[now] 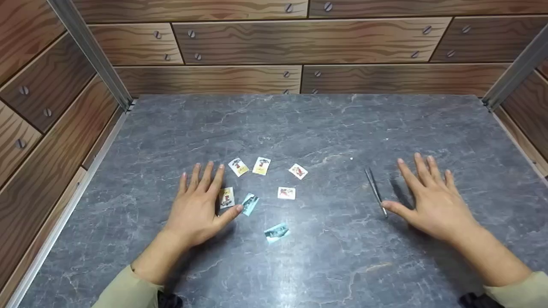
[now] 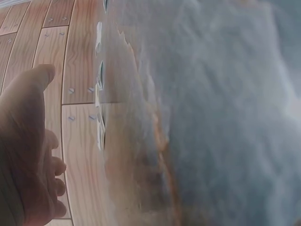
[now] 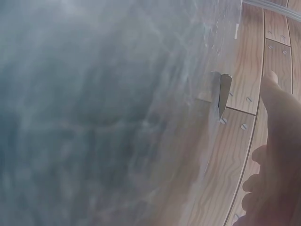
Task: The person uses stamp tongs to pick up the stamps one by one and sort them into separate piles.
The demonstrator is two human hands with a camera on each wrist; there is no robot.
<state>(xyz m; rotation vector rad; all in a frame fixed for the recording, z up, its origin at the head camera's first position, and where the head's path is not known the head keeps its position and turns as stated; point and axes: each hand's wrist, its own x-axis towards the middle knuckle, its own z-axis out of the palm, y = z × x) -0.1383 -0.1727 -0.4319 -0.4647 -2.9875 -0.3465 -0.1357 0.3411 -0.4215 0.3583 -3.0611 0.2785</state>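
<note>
My left hand (image 1: 197, 214) is spread flat with nothing in it, at the left of the small picture cards. Its thumb tip is by a teal card (image 1: 250, 204), and a yellow-and-white card (image 1: 227, 197) lies between thumb and index finger. Behind these are two more yellow-and-white cards (image 1: 238, 167). Two cards with red figures (image 1: 286, 193) lie to the right, and another teal card (image 1: 277, 232) is nearer me. My right hand (image 1: 434, 205), also spread and holding nothing, has its thumb over the lower end of metal tweezers (image 1: 378, 199); contact is unclear.
The grey marbled tabletop (image 1: 325, 124) is bounded by wood-patterned panels (image 1: 312, 40) at the back and sides. Metal posts (image 1: 92, 51) stand at both back corners. A tiny white speck (image 1: 351, 158) lies left of the tweezers.
</note>
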